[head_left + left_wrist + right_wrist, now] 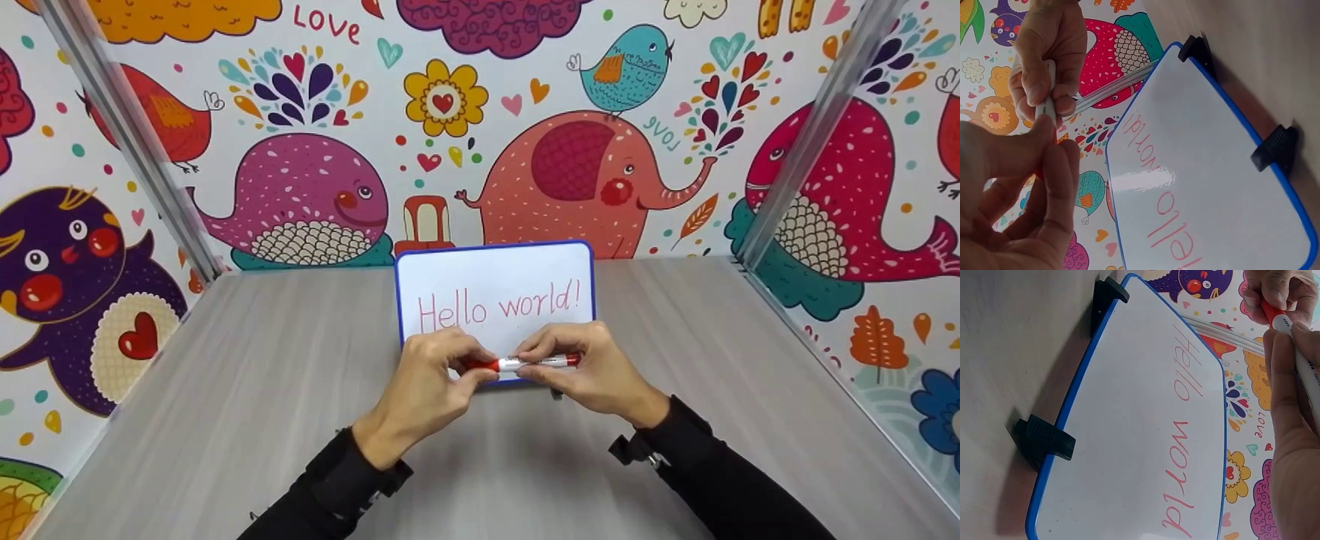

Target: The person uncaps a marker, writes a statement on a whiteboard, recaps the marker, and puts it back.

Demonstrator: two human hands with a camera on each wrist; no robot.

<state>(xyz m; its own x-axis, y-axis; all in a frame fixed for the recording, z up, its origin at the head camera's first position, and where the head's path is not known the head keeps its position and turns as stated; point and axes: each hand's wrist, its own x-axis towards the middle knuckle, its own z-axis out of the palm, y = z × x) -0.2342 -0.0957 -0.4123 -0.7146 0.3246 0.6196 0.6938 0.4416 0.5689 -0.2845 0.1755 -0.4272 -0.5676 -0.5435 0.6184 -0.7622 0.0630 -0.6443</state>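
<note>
Both hands hold a white whiteboard marker (509,365) level in front of the board. My left hand (427,379) pinches its red cap (1271,311) between thumb and fingers. The right hand (596,371) grips the white barrel, thumb below and fingers above in the head view. The cap sits against the barrel, and fingers cover part of it. Behind the hands a blue-framed whiteboard (495,266) leans back on the table. It bears "Hello world!" (1179,450) in red handwriting; its lower part is partly hidden by the hands in the head view.
Two black clip feet (1275,147) hold up the board's lower edge. The grey wood-grain table (300,337) reaches back to walls (442,165) printed with cartoon animals. Metal corner posts (127,135) stand at left and right.
</note>
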